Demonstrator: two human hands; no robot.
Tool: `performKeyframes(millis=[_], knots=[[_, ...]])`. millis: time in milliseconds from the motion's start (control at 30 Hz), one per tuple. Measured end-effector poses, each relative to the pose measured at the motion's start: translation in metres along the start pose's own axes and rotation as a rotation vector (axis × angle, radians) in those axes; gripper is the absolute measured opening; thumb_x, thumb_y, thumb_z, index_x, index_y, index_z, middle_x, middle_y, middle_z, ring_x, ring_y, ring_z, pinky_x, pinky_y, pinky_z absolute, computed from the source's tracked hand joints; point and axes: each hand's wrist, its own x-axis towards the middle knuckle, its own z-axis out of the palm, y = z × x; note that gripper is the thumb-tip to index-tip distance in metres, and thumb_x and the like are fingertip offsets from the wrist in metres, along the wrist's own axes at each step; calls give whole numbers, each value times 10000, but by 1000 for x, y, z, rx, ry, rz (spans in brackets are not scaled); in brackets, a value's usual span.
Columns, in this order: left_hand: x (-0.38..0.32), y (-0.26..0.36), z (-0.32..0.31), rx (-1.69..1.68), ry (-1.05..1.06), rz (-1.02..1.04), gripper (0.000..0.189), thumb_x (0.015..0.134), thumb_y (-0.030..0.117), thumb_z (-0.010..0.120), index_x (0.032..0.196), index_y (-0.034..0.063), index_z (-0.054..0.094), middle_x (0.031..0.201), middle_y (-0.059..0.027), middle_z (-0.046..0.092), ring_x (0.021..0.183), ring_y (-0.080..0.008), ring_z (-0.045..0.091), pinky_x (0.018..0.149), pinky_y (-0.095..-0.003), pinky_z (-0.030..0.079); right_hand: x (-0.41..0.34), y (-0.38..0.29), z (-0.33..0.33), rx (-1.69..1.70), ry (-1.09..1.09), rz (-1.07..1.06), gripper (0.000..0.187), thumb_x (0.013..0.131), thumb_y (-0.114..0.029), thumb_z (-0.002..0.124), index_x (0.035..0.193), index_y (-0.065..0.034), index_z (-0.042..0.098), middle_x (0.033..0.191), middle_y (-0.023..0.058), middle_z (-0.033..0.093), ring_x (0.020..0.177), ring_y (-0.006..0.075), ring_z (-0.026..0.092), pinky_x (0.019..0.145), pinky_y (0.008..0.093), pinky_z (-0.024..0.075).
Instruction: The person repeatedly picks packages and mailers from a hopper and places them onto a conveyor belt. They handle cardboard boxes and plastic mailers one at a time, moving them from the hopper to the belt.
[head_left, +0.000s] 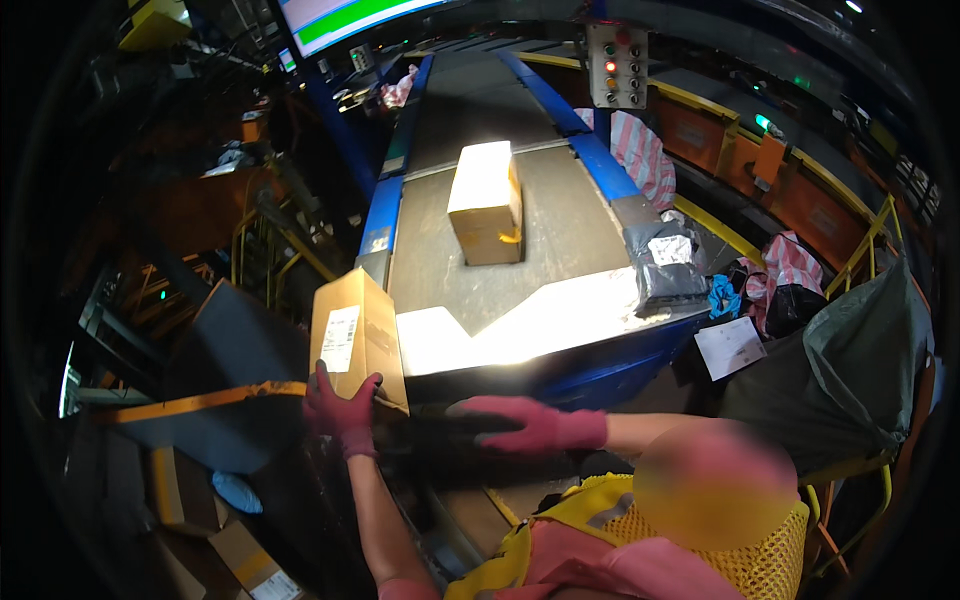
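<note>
My left hand (346, 414), in a maroon work glove, grips the lower near end of a cardboard box (382, 337). A white label (341, 339) with writing is on the side of this box, which is tilted at the left front corner of the conveyor belt (562, 225). My right hand (529, 425), gloved alike, is held out with fingers extended before the belt's front end, apart from the box and holding nothing. A second cardboard box (486, 202) stands on the belt, brightly lit on top, with a yellow strip near its lower corner.
Blue rails (600, 169) border the belt. A black plastic parcel (666, 262) lies at its right front corner. To the right are a white sheet (730, 348) and a dark green sack (862, 352). A button panel (618, 67) stands beyond; cartons (244, 555) lie low at left.
</note>
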Motion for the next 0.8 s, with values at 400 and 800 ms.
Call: performKeyframes(millis=[400,800], knots=[[32,150,71,-119,-145,338,947,677,563,739,1418,89,389,1482,-274,258,1376,-466,179,1099,-578,159,28,57,-461,-332,1200,47,553,816,-49,644,1341,-110,485,841,61,648,639,117,582,566,268,471],[179,356,193,133,-690,304,1176,634,831,535,1517,158,146,1537,-274,94,1411,-491,45,1080,-663,81,98,132,-691,-1244,1459,395,1214,583,-561,794,1486,-80,141,1448,266,290,1321,434,313,1070,482,309]])
